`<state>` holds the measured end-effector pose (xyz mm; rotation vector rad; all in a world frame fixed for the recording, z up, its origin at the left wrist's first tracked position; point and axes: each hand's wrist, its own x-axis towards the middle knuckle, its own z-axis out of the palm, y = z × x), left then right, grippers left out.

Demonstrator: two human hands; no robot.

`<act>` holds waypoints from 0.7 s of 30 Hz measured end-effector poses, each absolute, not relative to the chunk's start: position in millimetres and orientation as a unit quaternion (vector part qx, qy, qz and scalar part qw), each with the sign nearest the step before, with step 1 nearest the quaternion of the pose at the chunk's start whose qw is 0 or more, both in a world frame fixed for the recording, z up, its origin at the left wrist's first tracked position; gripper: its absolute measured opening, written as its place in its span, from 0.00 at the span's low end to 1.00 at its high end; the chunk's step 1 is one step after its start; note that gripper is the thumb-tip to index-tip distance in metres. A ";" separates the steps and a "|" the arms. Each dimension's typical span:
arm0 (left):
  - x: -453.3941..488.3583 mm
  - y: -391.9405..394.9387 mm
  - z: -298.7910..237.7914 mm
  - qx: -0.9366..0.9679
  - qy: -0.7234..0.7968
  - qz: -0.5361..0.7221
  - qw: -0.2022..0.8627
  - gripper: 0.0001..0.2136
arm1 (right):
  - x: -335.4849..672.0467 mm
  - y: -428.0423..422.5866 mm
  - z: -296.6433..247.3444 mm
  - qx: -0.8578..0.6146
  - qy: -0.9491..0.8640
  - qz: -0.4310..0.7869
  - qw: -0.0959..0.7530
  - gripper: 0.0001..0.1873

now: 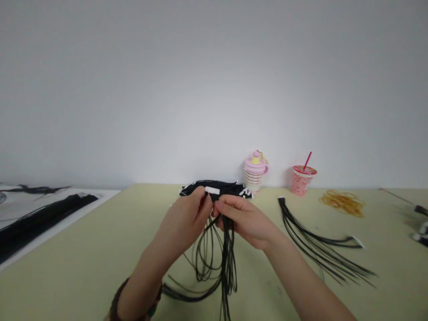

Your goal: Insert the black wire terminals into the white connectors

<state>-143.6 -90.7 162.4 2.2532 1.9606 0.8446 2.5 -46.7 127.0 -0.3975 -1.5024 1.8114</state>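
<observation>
Head camera: two bare hands meet at a hanging bundle of thin black wires (228, 254). The left hand (190, 214) pinches its top, beside a small rectangular white piece (212, 191); the right hand (247, 218) grips the wires just right of it, thumb against fingers. Below the grip, the wires loop over a pale yellow table (117, 240). Behind it lies a pile of black wires with white ends (230, 188). Farther right are a pink-lidded striped cup (253, 179), a pink tumbler with a red straw (300, 183), a fanned black wire bundle (314, 237) and tangled amber-yellow bands (343, 203).
</observation>
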 end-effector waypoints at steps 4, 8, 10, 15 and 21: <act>-145.2 -79.7 154.1 0.699 0.649 0.274 -0.124 0.03 | 0.0 -45.7 129.6 -0.217 -0.539 0.720 0.379 0.16; -141.2 -79.2 147.1 0.759 0.492 0.277 -0.325 0.14 | -2.7 -42.3 130.2 -0.253 -0.477 0.723 0.431 0.15; -137.2 -84.3 146.2 0.790 0.435 0.249 -0.354 0.13 | -0.6 -40.7 131.8 -0.246 -0.451 0.724 0.460 0.13; -143.6 -93.1 155.8 0.735 0.473 0.403 -0.272 0.12 | 19.0 -38.3 144.1 -0.191 -0.385 0.783 0.450 0.10; -170.6 -98.0 174.1 0.705 0.383 0.437 0.407 0.14 | 34.2 -36.2 150.6 -0.134 -0.358 0.836 0.393 0.10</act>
